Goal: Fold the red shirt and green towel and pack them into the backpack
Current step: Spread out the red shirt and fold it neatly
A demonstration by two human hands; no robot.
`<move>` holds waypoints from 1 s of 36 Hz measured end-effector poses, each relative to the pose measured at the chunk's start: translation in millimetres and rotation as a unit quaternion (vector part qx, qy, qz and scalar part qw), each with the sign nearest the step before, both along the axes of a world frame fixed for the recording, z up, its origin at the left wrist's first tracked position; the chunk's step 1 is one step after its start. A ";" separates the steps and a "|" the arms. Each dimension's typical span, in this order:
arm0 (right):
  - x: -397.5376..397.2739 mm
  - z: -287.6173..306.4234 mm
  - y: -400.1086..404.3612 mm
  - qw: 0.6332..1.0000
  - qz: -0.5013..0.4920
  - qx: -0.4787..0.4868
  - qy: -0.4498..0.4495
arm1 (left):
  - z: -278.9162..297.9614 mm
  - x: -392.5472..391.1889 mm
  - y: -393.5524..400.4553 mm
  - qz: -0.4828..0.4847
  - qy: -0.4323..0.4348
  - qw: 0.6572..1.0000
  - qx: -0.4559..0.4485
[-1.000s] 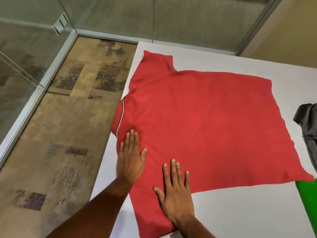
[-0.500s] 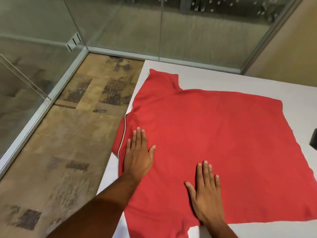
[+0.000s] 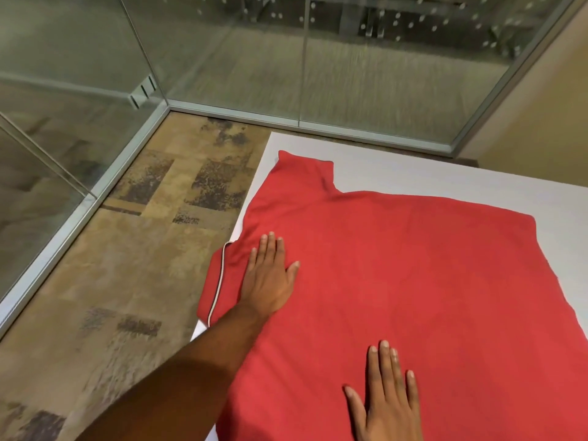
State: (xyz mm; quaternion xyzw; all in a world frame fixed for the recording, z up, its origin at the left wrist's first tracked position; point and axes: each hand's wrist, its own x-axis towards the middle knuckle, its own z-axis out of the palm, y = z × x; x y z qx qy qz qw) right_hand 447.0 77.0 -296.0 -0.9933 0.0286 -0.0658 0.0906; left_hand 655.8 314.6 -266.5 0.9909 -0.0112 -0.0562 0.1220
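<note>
Head view looks down at a red shirt (image 3: 413, 281) spread flat on a white worktop (image 3: 413, 173). Everything is told from the shirt.

Far to the left of the shirt stands a glass wall (image 3: 73, 90) with a metal frame along its bottom. Between that wall and the shirt is the floor (image 3: 121, 256), brown and tan with dark patches.

At the shirt's left edge a part of the cloth hangs over the side of the worktop. It has a thin white stripe (image 3: 219, 278) running down it. At the shirt's top left a sleeve (image 3: 302, 173) points away from the person.

The left hand (image 3: 269, 281) lies flat on the left part of the shirt, just beside the stripe. Its fingers are straight and close together, palm down. It grips nothing. The bare arm comes in from the lower left.

The right hand (image 3: 386, 405) lies flat on the near part of the shirt, to the right of the left hand and well apart from it. Its fingers are straight too, palm down, gripping nothing.

The shirt's right side runs out of the picture. Behind the shirt's far edge is more bare worktop, then more glass, then a tan wall (image 3: 534, 116) at the far right.
</note>
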 end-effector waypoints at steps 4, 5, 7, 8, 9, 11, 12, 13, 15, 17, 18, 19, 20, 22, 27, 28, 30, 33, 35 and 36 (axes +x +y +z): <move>3.8 -2.9 0.5 1.000 -0.010 -0.004 -0.020 | -0.9 32.7 22.4 0.043 0.016 0.999 0.015; 4.7 -4.2 0.1 1.000 -0.011 -0.006 -0.023 | 0.0 39.3 28.4 0.049 0.022 0.998 0.015; 6.2 -7.1 -0.7 1.000 -0.009 -0.015 -0.025 | 1.9 48.7 37.0 0.055 0.028 0.998 0.020; 6.9 -7.6 -0.7 0.999 -0.007 -0.020 -0.025 | 2.1 51.9 39.0 0.056 0.029 0.998 0.024; 7.2 -7.4 -0.4 0.999 -0.007 -0.023 -0.026 | 2.5 54.1 39.7 0.057 0.029 0.998 0.029; 7.3 -4.9 0.0 0.999 -0.009 -0.022 -0.022 | 2.8 56.1 36.5 0.065 0.028 0.997 0.038; 7.2 -2.5 0.1 1.000 -0.010 -0.017 -0.014 | 2.3 56.3 33.4 0.067 0.026 0.996 0.046; 6.5 -0.5 -0.1 1.000 -0.009 -0.013 -0.002 | 1.4 55.9 29.8 0.065 0.024 0.996 0.055; 3.6 3.0 -0.3 1.000 -0.003 -0.006 0.023 | -1.5 53.9 22.1 0.046 0.017 0.997 0.067; 3.4 6.3 1.1 0.999 -0.005 0.011 0.036 | -6.1 51.7 17.2 0.025 0.007 0.997 0.073; 6.3 9.7 2.2 0.999 -0.013 0.028 0.031 | -8.3 50.6 16.2 0.020 0.002 0.997 0.076; 12.2 14.7 3.8 0.998 -0.020 0.048 0.020 | -10.0 49.8 15.7 0.020 -0.003 0.997 0.079; 21.5 21.3 6.0 0.997 -0.021 0.069 0.005 | -11.3 49.4 15.2 0.020 -0.009 0.997 0.079; 48.9 35.3 11.8 0.994 0.010 0.103 -0.018 | -12.4 48.6 13.8 0.018 -0.019 0.997 0.074; 151.3 50.6 32.9 0.983 0.125 0.131 0.026 | -12.1 44.4 12.3 0.041 -0.024 0.997 0.057; 172.0 49.3 37.6 0.980 0.155 0.119 0.039 | -12.5 43.2 12.5 0.049 -0.023 0.997 0.053; 209.5 45.9 45.0 0.970 0.214 0.086 0.077 | -14.5 41.9 12.7 0.056 -0.028 0.997 0.048; 255.5 38.4 44.9 0.955 0.252 0.044 0.148 | -18.3 41.4 12.8 0.056 -0.039 0.996 0.051; 278.1 34.4 41.4 0.958 0.236 0.031 0.160 | -18.6 41.4 12.6 0.052 -0.046 0.996 0.047; 286.8 33.6 40.5 0.962 0.222 0.031 0.155 | -17.9 41.0 12.6 0.049 -0.055 0.996 0.041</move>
